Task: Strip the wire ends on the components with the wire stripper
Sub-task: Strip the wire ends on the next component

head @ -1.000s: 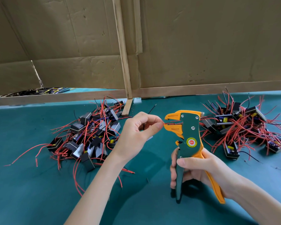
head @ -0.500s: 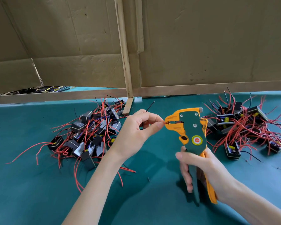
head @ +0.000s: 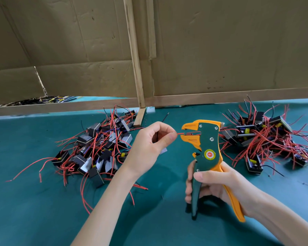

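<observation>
wire stripper (head: 208,148), green and orange, stands upright near the middle of the view, its beak-like orange head pointing to 9 o'clock. the right hand (head: 215,185) grips it from 5 o'clock: the fingers curl round the green handle, the orange handle lies against the palm, and the two handles stand apart at their lower ends. the left hand (head: 148,145) sits just at 9 o'clock of the tool's head, thumb and forefinger pressed together on a short red wire (head: 180,133). that wire runs from the fingertips toward 3 o'clock, and its end lies between the orange jaws, which stand slightly parted around it. whether they bite the wire cannot be told. a thin black wire (head: 165,117) pokes out past the left hand toward 1 o'clock. the part these wires belong to is mostly hidden inside the fist. on the green table (head: 43,213), a left heap of parts (head: 98,151) with red leads lies at 9 o'clock of the left hand, and a right heap of parts (head: 267,139) lies at 3 o'clock of the stripper.
</observation>
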The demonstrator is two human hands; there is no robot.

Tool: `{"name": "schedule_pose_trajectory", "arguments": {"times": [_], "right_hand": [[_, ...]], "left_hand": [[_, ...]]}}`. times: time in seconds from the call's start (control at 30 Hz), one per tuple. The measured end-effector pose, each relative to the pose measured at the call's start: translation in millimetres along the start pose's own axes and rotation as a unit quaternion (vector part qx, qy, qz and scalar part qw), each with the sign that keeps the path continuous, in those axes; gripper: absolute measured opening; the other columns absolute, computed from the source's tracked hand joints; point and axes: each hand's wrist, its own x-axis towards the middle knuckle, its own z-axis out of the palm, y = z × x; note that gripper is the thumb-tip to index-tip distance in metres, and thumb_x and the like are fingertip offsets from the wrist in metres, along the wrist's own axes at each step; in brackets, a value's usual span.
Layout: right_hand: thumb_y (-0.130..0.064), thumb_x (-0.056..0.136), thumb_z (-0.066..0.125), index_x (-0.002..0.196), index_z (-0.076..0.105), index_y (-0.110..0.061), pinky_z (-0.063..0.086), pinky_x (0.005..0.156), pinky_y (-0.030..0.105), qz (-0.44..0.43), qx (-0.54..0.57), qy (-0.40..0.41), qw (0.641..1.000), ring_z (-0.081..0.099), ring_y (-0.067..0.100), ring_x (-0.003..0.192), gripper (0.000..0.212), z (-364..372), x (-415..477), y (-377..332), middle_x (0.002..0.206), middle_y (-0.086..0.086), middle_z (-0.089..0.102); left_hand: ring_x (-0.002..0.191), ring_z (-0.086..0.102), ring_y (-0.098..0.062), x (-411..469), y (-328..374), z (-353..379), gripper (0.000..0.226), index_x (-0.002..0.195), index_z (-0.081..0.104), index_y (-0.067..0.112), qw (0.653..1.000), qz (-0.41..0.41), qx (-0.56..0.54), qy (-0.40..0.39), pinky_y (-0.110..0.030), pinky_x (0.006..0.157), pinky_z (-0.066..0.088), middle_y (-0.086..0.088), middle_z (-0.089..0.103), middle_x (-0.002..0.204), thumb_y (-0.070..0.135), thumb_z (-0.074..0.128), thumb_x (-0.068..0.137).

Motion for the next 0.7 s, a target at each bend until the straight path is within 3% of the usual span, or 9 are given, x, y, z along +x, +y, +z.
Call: {"name": "schedule_pose_trajectory", "arguments": {"times": [0.2, 0.3, 0.5, 0.7], "right_hand": [[-0.02, 0.061, 0.076, 0.075, 0.067, -0.003, 0.058, 0.067, 0.046, -0.002, -0.013, -0.011, 1.0, 0.066, 0.041, 0.067, 0.023, -1.2, 0.0, 0.5, 0.074, 0.03, 0.064], [-0.02, 0.064, 0.076, 0.076, 0.068, -0.005, 0.058, 0.067, 0.044, -0.006, -0.018, -0.018, 1.0, 0.067, 0.04, 0.069, 0.021, -2.1, -0.4, 0.8, 0.076, 0.031, 0.064], [-0.02, 0.064, 0.077, 0.076, 0.067, -0.004, 0.058, 0.067, 0.043, -0.006, -0.02, -0.019, 1.0, 0.067, 0.04, 0.068, 0.023, -2.6, -0.6, 1.5, 0.076, 0.031, 0.064], [-0.022, 0.067, 0.076, 0.077, 0.066, -0.004, 0.057, 0.066, 0.042, -0.011, -0.033, -0.021, 0.999, 0.066, 0.042, 0.069, 0.022, -3.2, -0.8, 1.9, 0.075, 0.03, 0.063]], "left_hand": [[0.074, 0.045, -0.018, 0.2, -0.5, 0.0, 0.009, 0.083, 0.067, 0.022, 1.0, 0.005, 0.004, -0.018, -0.018, 0.063, 0.042, -0.019, 0.055, 0.08, 0.017, 0.065, 0.09], [0.075, 0.046, -0.019, 0.6, 0.0, 0.1, 0.008, 0.083, 0.069, 0.025, 1.0, 0.001, 0.0, -0.017, -0.015, 0.063, 0.044, -0.028, 0.055, 0.092, 0.02, 0.066, 0.089], [0.074, 0.044, -0.02, -0.2, 1.3, 0.7, 0.008, 0.083, 0.069, 0.027, 1.0, 0.008, 0.008, -0.023, -0.024, 0.065, 0.041, -0.029, 0.053, 0.09, 0.024, 0.065, 0.088], [0.069, 0.042, -0.012, 0.2, 1.8, -1.6, 0.007, 0.083, 0.069, 0.025, 0.999, 0.01, 0.019, -0.031, -0.012, 0.06, 0.04, -0.011, 0.05, 0.081, 0.022, 0.065, 0.088]]}}
